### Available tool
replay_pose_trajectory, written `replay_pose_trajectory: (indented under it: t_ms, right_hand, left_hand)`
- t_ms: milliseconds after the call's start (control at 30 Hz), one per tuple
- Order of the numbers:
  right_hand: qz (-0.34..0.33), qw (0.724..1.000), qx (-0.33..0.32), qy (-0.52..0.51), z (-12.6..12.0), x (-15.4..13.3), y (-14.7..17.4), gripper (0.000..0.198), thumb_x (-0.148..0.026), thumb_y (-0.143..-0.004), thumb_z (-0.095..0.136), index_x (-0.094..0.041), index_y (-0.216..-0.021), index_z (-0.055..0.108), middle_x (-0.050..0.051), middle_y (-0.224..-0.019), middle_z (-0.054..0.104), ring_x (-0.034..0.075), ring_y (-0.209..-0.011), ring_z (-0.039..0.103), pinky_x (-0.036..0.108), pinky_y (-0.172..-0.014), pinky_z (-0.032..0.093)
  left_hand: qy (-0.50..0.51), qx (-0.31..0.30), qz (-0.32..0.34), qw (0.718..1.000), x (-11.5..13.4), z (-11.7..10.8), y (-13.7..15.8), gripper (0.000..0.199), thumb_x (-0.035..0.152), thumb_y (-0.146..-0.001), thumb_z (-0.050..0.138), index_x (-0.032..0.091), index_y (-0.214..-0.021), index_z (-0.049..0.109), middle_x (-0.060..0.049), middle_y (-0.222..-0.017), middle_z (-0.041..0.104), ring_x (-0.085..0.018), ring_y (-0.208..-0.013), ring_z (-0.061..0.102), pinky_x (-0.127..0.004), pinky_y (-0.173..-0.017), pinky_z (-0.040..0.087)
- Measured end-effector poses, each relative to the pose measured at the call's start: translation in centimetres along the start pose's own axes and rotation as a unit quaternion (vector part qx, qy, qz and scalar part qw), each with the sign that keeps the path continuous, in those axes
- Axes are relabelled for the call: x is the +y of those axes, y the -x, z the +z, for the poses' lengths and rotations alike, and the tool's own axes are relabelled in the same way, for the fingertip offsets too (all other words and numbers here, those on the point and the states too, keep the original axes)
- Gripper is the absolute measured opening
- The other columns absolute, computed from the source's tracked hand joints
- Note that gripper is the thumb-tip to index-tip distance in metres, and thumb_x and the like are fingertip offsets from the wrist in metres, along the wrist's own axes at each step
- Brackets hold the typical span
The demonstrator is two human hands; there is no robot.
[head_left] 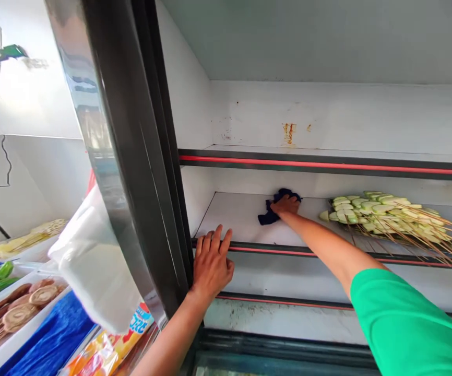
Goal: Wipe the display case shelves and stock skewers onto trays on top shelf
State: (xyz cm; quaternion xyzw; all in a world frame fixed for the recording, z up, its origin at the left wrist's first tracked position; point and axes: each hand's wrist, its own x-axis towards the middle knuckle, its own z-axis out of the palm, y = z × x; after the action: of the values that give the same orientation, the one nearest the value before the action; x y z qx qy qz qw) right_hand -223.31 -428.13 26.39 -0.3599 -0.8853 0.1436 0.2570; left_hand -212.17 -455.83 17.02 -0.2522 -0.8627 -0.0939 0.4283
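White bag point(88, 261), colourful packet point(110, 347)

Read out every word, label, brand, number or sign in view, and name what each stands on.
No text reads clearly.
Orange-and-yellow plastic packet, lower left: blue and white lettering, too blurred to read reliably.
White panel, upper left: faint grey marks, too blurred to tell if they are print.
Dark blue cloth: no lettering shows.

One left hand point(213, 263), one right hand point(287, 205), one dark blue cloth point(269, 218) and three red-striped shelf edges point(328, 164) show, with one heap of skewers point(386, 211) whose sticks overlap too much to count. There is also one green clip point(12, 51), one white bag point(95, 282), one printed packet point(104, 350).
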Motion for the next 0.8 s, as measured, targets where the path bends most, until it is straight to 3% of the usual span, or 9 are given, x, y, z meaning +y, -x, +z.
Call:
replay_pose_trajectory:
  t_ms: [133, 267, 367, 500, 567, 633, 700, 733, 800]
  right_hand:
    - [-0.131, 0.991, -0.02, -0.015, 3.6, -9.1, 4.1, 0.071, -0.054, -0.078, 0.057, -0.001, -0.125, 0.049, 0.027, -0.126, 0.048, 0.037, -0.117, 0.046, 0.044, -0.098, 0.037]
    - [-0.395, 0.911, -0.107, -0.048, 4.7, -14.5, 8.6, 0.063, -0.045, -0.078, 0.059, -0.008, -0.127, 0.051, 0.02, -0.123, 0.055, 0.03, -0.113, 0.052, 0.037, -0.095, 0.042]
    - [-0.553, 0.823, -0.116, -0.061, 3.5, -12.4, 10.7, 0.058, -0.036, -0.075, 0.063, -0.012, -0.126, 0.053, 0.014, -0.123, 0.057, 0.026, -0.112, 0.053, 0.035, -0.095, 0.043]
    - [-0.7, 0.696, -0.16, -0.024, -0.5, -5.0, 10.1, 0.048, -0.021, -0.067, 0.066, -0.017, -0.115, 0.061, 0.008, -0.108, 0.064, 0.023, -0.101, 0.059, 0.033, -0.09, 0.046]
    - [-0.673, 0.718, -0.178, -0.004, -2.4, -1.9, 8.1, 0.046, -0.016, -0.061, 0.067, -0.019, -0.107, 0.065, 0.007, -0.1, 0.067, 0.023, -0.094, 0.062, 0.032, -0.084, 0.048]
    - [-0.573, 0.805, -0.148, -0.052, -3.8, 0.2, 4.9, 0.041, -0.017, -0.06, 0.066, -0.019, -0.101, 0.066, 0.005, -0.096, 0.068, 0.022, -0.09, 0.063, 0.03, -0.08, 0.049]
    - [-0.387, 0.905, -0.043, -0.174, -4.4, 1.4, 1.0, 0.039, -0.023, -0.068, 0.062, -0.018, -0.106, 0.063, 0.005, -0.097, 0.067, 0.021, -0.089, 0.064, 0.029, -0.078, 0.05]
    - [-0.275, 0.931, 0.023, -0.239, -4.6, 1.7, -1.0, 0.041, -0.027, -0.073, 0.057, -0.017, -0.113, 0.06, 0.006, -0.1, 0.067, 0.02, -0.089, 0.064, 0.029, -0.077, 0.051]
    - [-0.107, 0.937, 0.131, -0.307, -4.7, 1.2, -4.7, 0.047, -0.033, -0.085, 0.043, -0.014, -0.128, 0.049, 0.012, -0.109, 0.063, 0.021, -0.093, 0.063, 0.032, -0.077, 0.051]
  left_hand:
    - [0.022, 0.003, 0.003, 1.0, -0.5, 0.4, 0.2, 0.071, 0.014, -0.068, 0.056, 0.019, -0.138, 0.046, -0.01, -0.148, 0.038, -0.032, -0.127, 0.04, -0.048, -0.111, 0.026]
    - [0.03, 0.008, 0.008, 0.999, -1.1, 0.8, 0.4, 0.071, 0.013, -0.069, 0.056, 0.021, -0.138, 0.046, -0.009, -0.148, 0.039, -0.033, -0.128, 0.04, -0.049, -0.11, 0.028]
    - [0.03, 0.012, 0.014, 0.999, -1.5, 0.9, 0.3, 0.072, 0.009, -0.07, 0.054, 0.022, -0.14, 0.043, -0.01, -0.15, 0.035, -0.033, -0.13, 0.039, -0.05, -0.109, 0.03]
    - [0.033, 0.003, 0.029, 0.999, -1.6, 0.7, 0.2, 0.074, 0.007, -0.071, 0.054, 0.028, -0.141, 0.041, -0.008, -0.151, 0.034, -0.033, -0.13, 0.038, -0.051, -0.109, 0.029]
    - [0.033, 0.001, 0.031, 0.999, -1.5, 0.6, 0.3, 0.074, 0.005, -0.071, 0.054, 0.027, -0.141, 0.042, -0.008, -0.15, 0.035, -0.033, -0.131, 0.038, -0.05, -0.11, 0.028]
    - [0.032, 0.003, 0.028, 0.999, -1.5, 0.6, 0.3, 0.073, 0.005, -0.072, 0.054, 0.026, -0.14, 0.043, -0.009, -0.149, 0.037, -0.032, -0.13, 0.039, -0.05, -0.11, 0.028]
    - [0.03, 0.007, 0.029, 0.999, -1.4, 0.7, 0.3, 0.073, 0.005, -0.072, 0.054, 0.027, -0.14, 0.043, -0.008, -0.148, 0.038, -0.032, -0.129, 0.04, -0.05, -0.11, 0.028]
    - [0.03, 0.009, 0.03, 0.999, -1.4, 0.7, 0.3, 0.073, 0.006, -0.072, 0.055, 0.027, -0.141, 0.042, -0.008, -0.148, 0.038, -0.032, -0.128, 0.04, -0.051, -0.11, 0.028]
    - [0.035, 0.008, 0.033, 0.999, -1.3, 0.8, 0.3, 0.074, 0.007, -0.071, 0.055, 0.027, -0.141, 0.041, -0.008, -0.148, 0.039, -0.032, -0.128, 0.041, -0.051, -0.11, 0.027]
